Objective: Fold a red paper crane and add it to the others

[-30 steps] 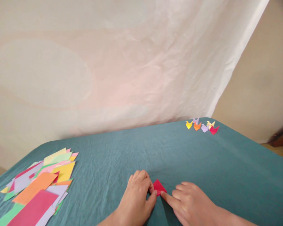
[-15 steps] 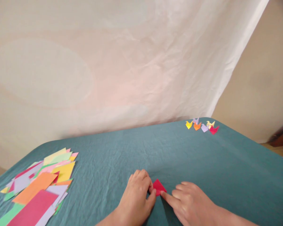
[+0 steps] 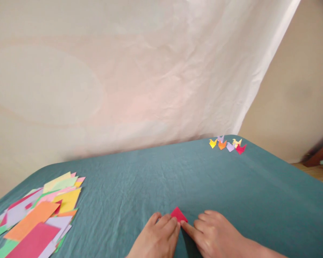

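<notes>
A small folded red paper piece (image 3: 178,214) lies on the teal tablecloth (image 3: 140,182) near the front edge. My left hand (image 3: 157,239) rests palm down with its fingers together, fingertips pressing on the paper's left corner. My right hand (image 3: 214,234) lies beside it, index finger stretched out and pressing the paper's lower right edge, the other fingers curled loosely. The two hands almost touch at the paper.
A loose pile of coloured paper sheets (image 3: 34,215) lies at the left edge of the table. Several small folded paper figures (image 3: 227,144) stand at the far right corner. A creased white sheet (image 3: 140,71) hangs behind the table.
Both hands slid slightly toward me, and the left hand's fingers flattened out over the paper's corner. The view shifted a little, so everything sits lower and further left.
</notes>
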{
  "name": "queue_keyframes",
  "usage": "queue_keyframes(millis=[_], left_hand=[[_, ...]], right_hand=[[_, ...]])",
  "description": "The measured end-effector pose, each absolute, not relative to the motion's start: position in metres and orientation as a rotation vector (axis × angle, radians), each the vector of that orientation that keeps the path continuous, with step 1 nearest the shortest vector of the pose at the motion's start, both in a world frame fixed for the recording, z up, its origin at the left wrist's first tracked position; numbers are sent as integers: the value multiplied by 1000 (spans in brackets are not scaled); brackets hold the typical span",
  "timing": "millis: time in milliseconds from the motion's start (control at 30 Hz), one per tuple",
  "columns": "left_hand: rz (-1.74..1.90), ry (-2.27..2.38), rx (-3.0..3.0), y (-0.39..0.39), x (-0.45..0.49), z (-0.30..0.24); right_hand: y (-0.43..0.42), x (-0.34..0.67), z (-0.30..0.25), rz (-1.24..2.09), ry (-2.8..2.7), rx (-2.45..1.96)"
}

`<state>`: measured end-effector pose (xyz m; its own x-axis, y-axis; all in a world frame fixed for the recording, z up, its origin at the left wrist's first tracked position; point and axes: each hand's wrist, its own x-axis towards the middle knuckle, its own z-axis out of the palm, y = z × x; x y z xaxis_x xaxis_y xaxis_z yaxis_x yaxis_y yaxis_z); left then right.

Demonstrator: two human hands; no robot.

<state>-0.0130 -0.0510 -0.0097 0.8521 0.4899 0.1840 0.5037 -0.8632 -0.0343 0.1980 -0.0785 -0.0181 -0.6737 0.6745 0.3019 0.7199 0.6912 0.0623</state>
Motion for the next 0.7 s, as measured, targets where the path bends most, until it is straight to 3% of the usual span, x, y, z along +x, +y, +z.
queue_keyframes(millis=[333, 700], left_hand=[[-127, -815, -2980, -52, -12, 1], [-63, -836, -3005, -52, -12, 7]], right_hand=[[-83, 199, -19, -361, -2629, -1089], [-81, 198, -6, -82, -2707, -1233]])
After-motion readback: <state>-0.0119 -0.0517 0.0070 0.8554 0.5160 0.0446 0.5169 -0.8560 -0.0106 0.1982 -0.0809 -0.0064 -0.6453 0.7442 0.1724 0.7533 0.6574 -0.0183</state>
